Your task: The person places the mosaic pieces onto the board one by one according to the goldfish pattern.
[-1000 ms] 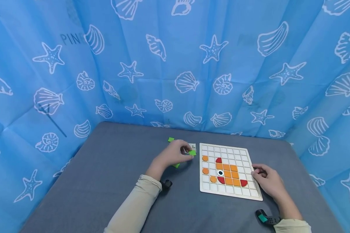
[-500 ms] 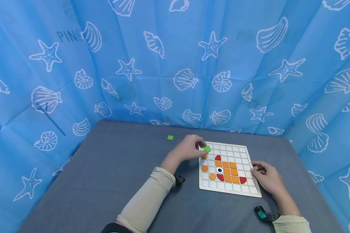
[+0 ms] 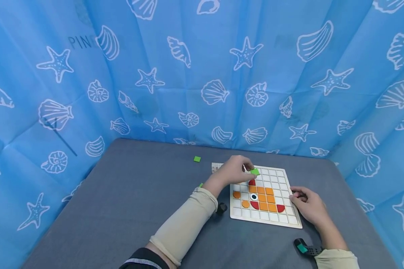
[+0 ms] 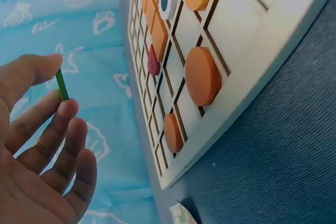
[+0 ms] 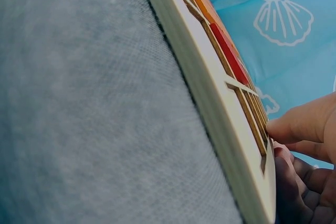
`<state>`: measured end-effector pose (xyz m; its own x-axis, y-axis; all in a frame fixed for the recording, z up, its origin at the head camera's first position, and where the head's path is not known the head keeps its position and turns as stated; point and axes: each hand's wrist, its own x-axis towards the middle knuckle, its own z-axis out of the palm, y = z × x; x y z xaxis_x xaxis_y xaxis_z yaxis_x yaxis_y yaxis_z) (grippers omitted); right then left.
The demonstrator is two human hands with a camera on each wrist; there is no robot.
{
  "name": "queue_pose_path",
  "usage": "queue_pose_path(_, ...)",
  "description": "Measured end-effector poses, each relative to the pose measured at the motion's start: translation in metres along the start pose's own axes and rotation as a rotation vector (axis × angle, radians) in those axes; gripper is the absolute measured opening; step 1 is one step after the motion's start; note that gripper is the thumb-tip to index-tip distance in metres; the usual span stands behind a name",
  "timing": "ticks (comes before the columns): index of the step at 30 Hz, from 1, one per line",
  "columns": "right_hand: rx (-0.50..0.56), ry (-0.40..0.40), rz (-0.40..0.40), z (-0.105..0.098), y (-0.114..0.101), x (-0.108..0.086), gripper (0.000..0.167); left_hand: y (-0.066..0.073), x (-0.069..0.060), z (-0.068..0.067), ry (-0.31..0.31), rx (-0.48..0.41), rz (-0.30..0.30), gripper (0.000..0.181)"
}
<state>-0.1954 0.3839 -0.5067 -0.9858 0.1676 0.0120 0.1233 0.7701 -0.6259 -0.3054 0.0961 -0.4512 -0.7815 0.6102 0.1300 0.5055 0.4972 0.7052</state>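
My left hand [image 3: 233, 171] is over the upper part of the white grid board [image 3: 291, 220], pinching a green square tile [image 3: 255, 172] between thumb and fingertips. The left wrist view shows that tile [image 4: 62, 85] edge-on, raised off the board. Orange square tiles [image 3: 262, 198] sit in the grid with red quarter-round pieces [image 3: 281, 208] and a round eye piece [image 3: 253, 197]. Orange discs [image 3: 236, 195] occupy cells toward the left side. At the board's right edge, my right hand [image 3: 309, 207] grips the rim, thumb on it and the other fingers curled beside it.
A loose green tile [image 3: 197, 159] lies on the grey table [image 3: 138, 194] left of the board. Another green piece [image 3: 201, 185] is mostly hidden by my left wrist. A small printed grid card [image 3: 216, 167] lies beside the board. A blue shell-patterned curtain [image 3: 188, 89] surrounds the table.
My left hand has carried the green tile rightward from beside the board to above its upper rows. The right hand has stayed at the board's edge.
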Motion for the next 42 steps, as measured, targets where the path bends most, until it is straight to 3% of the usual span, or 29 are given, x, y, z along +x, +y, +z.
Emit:
queue_pose_path(8, 0.006, 0.008, -0.001, 0.001, 0.0, 0.001, 0.041, 0.013, 0.018, -0.005, -0.003, 0.009, 0.03, 0.023)
queue_pose_path(13, 0.002, -0.001, 0.005, 0.001, 0.002, 0.0, 0.042, 0.021, 0.027, 0.001, -0.02, 0.025, 0.045, 0.023)
queue_pose_path(17, -0.001, -0.017, 0.009, 0.0, 0.003, -0.001, 0.043, 0.027, 0.033, 0.013, -0.054, 0.047, 0.045, 0.024)
queue_pose_path(25, -0.002, -0.016, 0.002, -0.001, 0.001, 0.001, 0.043, 0.036, 0.042, 0.045, -0.065, 0.182, -0.007, 0.025)
queue_pose_path(33, -0.008, -0.006, 0.025, 0.0, 0.001, 0.0, 0.043, 0.043, 0.044, 0.077, -0.069, 0.253, -0.11, 0.024)
queue_pose_path(42, 0.007, -0.008, 0.009, -0.001, 0.003, -0.001, 0.042, 0.041, 0.046, 0.093, -0.055, 0.318, -0.128, 0.019)
